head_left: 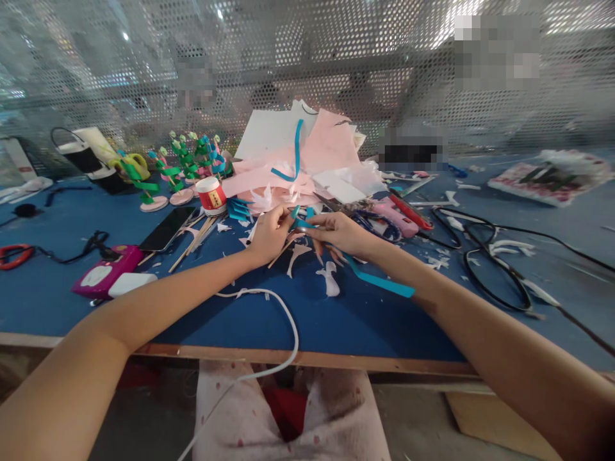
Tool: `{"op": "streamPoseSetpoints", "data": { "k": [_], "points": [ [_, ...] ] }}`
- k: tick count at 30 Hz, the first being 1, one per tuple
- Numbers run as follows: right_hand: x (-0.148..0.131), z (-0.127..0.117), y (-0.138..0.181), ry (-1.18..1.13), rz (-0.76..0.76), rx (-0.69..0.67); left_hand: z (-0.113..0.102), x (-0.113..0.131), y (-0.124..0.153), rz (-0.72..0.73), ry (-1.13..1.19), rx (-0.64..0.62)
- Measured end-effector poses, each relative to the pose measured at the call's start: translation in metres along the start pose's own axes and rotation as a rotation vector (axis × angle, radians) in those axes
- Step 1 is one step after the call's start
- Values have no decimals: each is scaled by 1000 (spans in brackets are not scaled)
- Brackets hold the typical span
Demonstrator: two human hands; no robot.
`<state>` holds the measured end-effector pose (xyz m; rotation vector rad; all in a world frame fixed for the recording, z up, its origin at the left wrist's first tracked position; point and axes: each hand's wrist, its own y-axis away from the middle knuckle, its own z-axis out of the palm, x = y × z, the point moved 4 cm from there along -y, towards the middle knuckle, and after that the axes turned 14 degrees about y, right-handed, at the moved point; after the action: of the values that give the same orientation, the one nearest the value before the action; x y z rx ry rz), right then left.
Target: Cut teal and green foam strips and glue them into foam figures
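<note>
My left hand (270, 234) and my right hand (339, 232) both pinch one end of a blue-green strip (379, 280) just above the blue desk (336, 320). My fingers are closed tight on it. The long end trails down past my right wrist. If I tug too hard, I think it could rip. It might also snag on the white scraps (329, 278) lying under it.

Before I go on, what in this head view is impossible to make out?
- Head view: the held end of the teal strip is hidden by the fingers of the left hand and right hand.
- The white cable is cut off by the bottom edge.
- The label on the red-and-white jar is too small to read.
- Shapes behind the mesh are blurred.
</note>
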<state>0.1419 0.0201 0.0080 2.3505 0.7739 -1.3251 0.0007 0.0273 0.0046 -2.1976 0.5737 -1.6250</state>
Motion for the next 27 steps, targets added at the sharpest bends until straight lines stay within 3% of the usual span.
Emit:
{"op": "streamPoseSetpoints", "data": {
  "k": [4,8,11,15,27],
  "points": [
    [3,-2,-1,25,-16,-7,1,-8,-2,-65,141,1],
    [5,-3,-2,42,-16,10,3,-15,-3,-146,455,17],
    [5,-4,-2,57,-9,24,6,-14,-3,-151,583,-44],
    [6,-4,-3,60,-19,32,10,-11,-1,-216,591,-108],
    [10,-3,-6,106,21,15,4,-11,-2,-217,577,11]
  ]
}}
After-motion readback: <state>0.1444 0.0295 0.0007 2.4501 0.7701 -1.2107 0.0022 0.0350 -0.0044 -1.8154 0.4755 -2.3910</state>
